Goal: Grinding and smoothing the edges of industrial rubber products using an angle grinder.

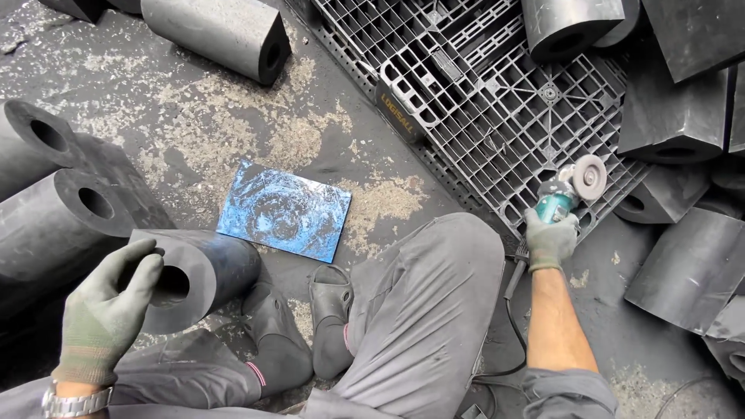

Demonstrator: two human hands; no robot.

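1. The left hand (105,310) wears a green glove. Its fingers curl over the end of a black rubber block (198,275) with a round hole in it. The thumb side is turned away, so how tight the grip is cannot be told.
2. The rubber block lies on the floor (194,116), right under the left hand and against the person's knee.
3. The right hand (551,237) also wears a glove. It is wrapped tight around a small angle grinder (560,198) with a green body.
4. The grinder's round disc (590,176) sticks up just past the right hand. It hangs over the edge of a grey plastic pallet (497,116).
5. The grinder's cord (512,310) runs down beside the right arm and goes out of sight behind the leg.
6. Between the two hands lies a flat blue plate (285,209) with swirly marks.
7. More black rubber blocks (683,116) sit past the right hand. Many are cut off at the edge of the view.
8. A black sandal (330,299) peeks out near the knee, partly hidden by the trouser leg.
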